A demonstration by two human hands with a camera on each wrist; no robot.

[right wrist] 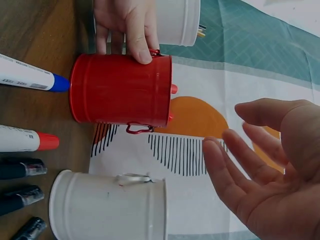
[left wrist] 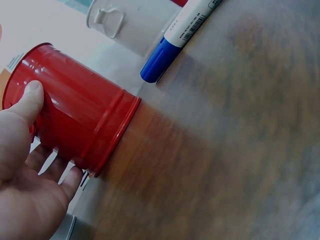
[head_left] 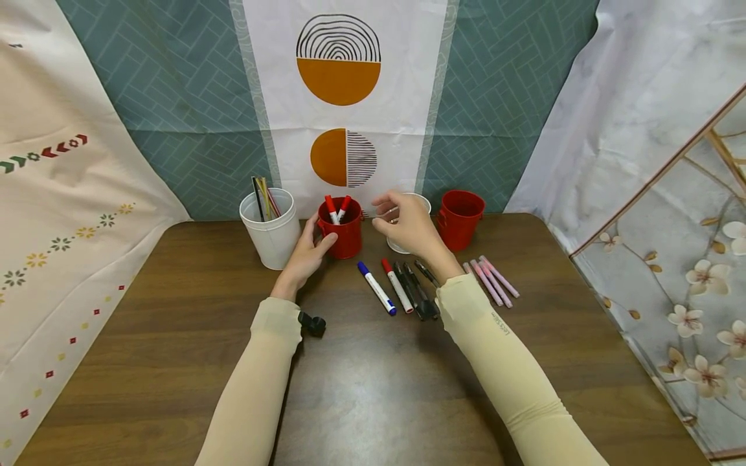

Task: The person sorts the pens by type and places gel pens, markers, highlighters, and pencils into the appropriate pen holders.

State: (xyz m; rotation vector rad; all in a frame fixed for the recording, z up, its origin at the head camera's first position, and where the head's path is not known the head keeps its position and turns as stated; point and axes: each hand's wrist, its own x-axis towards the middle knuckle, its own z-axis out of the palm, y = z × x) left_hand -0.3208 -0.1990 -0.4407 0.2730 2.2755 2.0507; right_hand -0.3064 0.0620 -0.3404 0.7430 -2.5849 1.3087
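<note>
A person's left hand (head_left: pixel 304 255) is gripping the left red cup (head_left: pixel 346 243), thumb and fingers around its side, as two red-capped markers (head_left: pixel 330 204) are standing inside. Filling this cup seems to be the step, probably calling next for a pinch on the red marker (head_left: pixel 397 286) lying in front, while the right hand (head_left: pixel 410 225) is hovering loosely open, holding nothing. A brown table (head_left: pixel 175 362) is supporting everything; patterned cloths (head_left: pixel 175 77) are hanging around it.
</note>
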